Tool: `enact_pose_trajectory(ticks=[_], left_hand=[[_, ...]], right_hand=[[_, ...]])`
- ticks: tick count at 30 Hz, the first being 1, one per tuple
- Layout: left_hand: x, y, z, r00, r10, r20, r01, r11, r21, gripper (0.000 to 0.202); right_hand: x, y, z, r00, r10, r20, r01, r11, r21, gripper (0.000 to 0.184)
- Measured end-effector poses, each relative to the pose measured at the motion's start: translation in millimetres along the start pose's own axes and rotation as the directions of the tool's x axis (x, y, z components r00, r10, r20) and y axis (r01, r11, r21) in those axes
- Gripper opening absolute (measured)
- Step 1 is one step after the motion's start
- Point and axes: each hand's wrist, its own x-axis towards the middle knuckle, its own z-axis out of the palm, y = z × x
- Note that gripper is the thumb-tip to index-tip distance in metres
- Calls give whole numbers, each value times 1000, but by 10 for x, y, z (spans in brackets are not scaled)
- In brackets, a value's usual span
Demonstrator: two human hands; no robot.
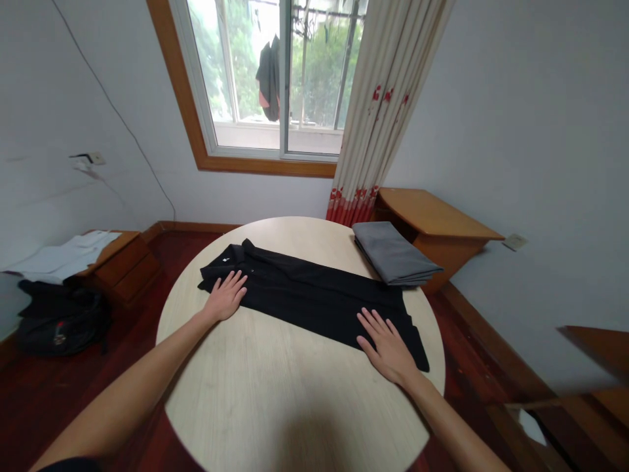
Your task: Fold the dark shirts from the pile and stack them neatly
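Note:
A black collared shirt (pixel 304 288) lies folded into a long strip across the round table (pixel 275 380). Its collar end, with a small white label, is at the left; the other end reaches the table's right side. My left hand (pixel 227 296) rests flat on the near edge by the collar, fingers spread. Flat on the near edge of the right end is my right hand (pixel 386 344), its fingers also apart. Neither hand grips the cloth. What is folded underneath the shirt is hidden.
Folded grey cloth (pixel 396 252) sits at the table's back right, touching the shirt's far edge. Behind it stand a wooden desk (pixel 442 213) and a long curtain (pixel 378 118). On the left are a small cabinet (pixel 122 269) with papers and a black bag (pixel 59 321).

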Motion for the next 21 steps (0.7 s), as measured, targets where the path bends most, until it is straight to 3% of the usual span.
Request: enact_pose_trajectory(ticks=[3, 6, 11, 14, 18, 21], left_hand=[[131, -81, -1, 999, 28, 29, -27, 1000, -14, 56], [341, -216, -35, 994, 75, 81, -73, 997, -31, 56], [883, -449, -145, 971, 145, 191, -158, 986, 57, 57], [1274, -512, -227, 979, 110, 169, -138, 977, 161, 57], [1627, -374, -324, 997, -50, 54, 36, 972, 234, 57], [1589, -69, -307, 992, -113, -62, 123, 972, 202, 57]], right_hand=[[-97, 52, -4, 998, 59, 0, -59, 998, -21, 64], [-184, -73, -78, 998, 59, 36, -58, 998, -27, 65], [-301, -535, -256, 986, 30, 163, -36, 999, 35, 68], [-358, -873, -240, 969, -18, 245, -1, 997, 79, 68], [-346, -1274, -197, 901, -216, 377, 143, 967, 212, 76], [-138, -1355, -323, 838, -400, 370, 272, 895, 353, 59]])
